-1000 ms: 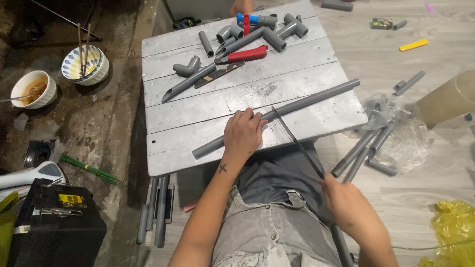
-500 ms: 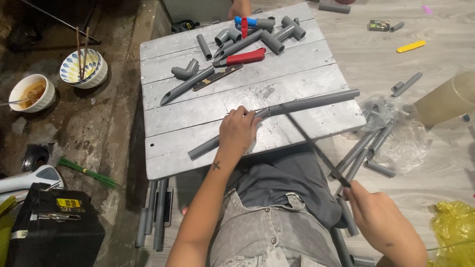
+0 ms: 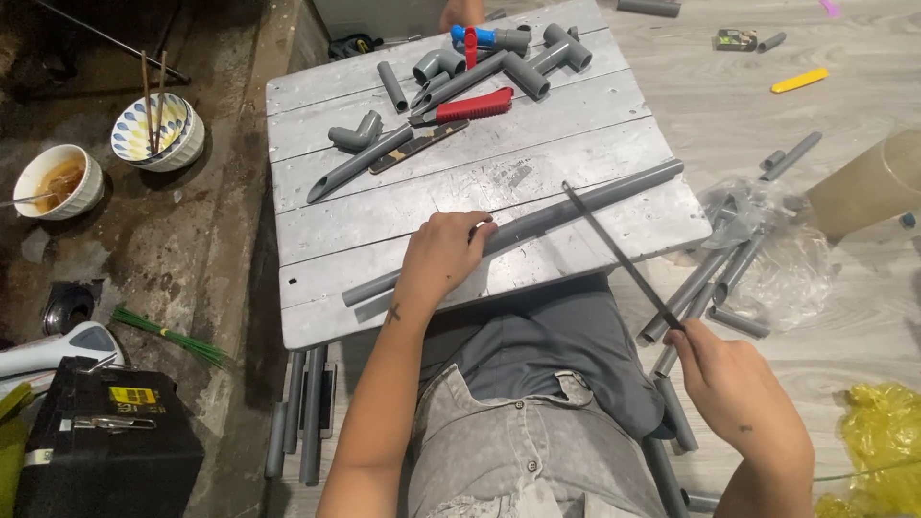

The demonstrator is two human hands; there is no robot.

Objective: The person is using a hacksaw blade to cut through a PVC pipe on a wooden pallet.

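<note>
The left hand (image 3: 443,257) presses down on a long grey pipe (image 3: 537,223) that lies slantwise across the near part of the grey plank worktop (image 3: 317,221), fingers curled over it. The right hand (image 3: 734,384) is closed around one end of a thin dark saw blade (image 3: 619,251), whose far tip reaches the pipe near its right-hand part (whether it touches the pipe cannot be told). Farther back on the worktop lie a red-handled cutter (image 3: 470,106), grey pipe fittings (image 3: 357,132) and a blue-capped piece (image 3: 477,36). On the floor to the right, short pipe lengths (image 3: 715,283) rest by a clear plastic bag (image 3: 782,264). Two bowls (image 3: 158,129) sit on the dark ground at left, and a black case (image 3: 101,441) stands nearer.
</note>
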